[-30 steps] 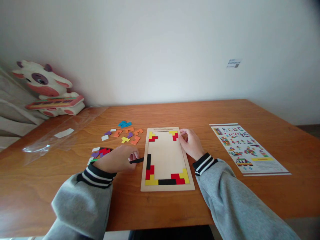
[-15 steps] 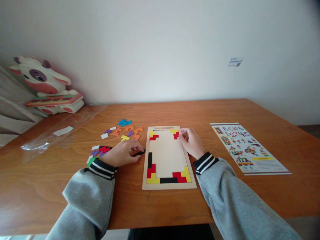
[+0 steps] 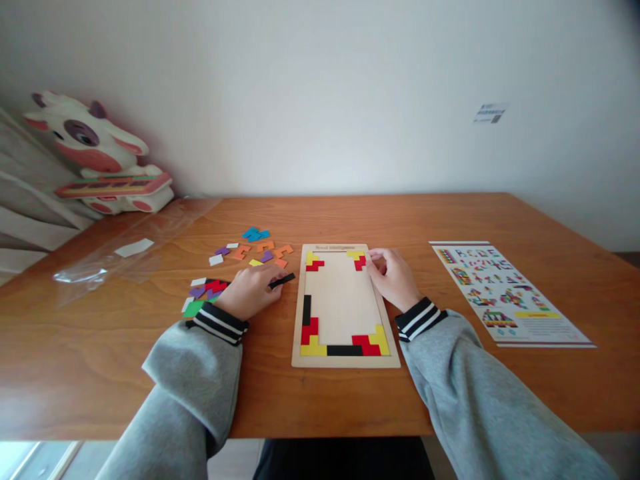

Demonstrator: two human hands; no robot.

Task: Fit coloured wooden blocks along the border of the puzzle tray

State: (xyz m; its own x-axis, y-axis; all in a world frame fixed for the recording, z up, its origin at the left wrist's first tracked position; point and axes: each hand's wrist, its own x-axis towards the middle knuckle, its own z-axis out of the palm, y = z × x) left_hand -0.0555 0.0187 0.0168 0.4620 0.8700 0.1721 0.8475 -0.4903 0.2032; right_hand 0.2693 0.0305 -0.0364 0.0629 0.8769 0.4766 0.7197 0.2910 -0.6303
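My left hand (image 3: 254, 290), just left of the puzzle board, pinches a straight black puzzle piece (image 3: 283, 281) by one end; its other end points toward the board. The wooden puzzle board (image 3: 345, 362) lies flat before me. Yellow, red and black pieces fill its corners, with a black bar (image 3: 307, 310) along the left side and another black bar (image 3: 344, 351) along the bottom. At the board's upper right rim rests my right hand (image 3: 393, 277), fingers curled and gripping the edge beside a red piece (image 3: 360, 264).
Loose orange, blue, purple, white and yellow pieces (image 3: 265, 245) lie beyond my left hand. More pieces (image 3: 216, 286) are partly hidden by it. A printed pattern sheet (image 3: 515, 293) lies right. Clear plastic packaging (image 3: 100, 263) and a cow toy keyboard (image 3: 113, 167) stand left.
The black piece in my left hand has been raised and tilted, now clearer of the fingers. My right hand stays at the board's rim. The whole view has shifted slightly.
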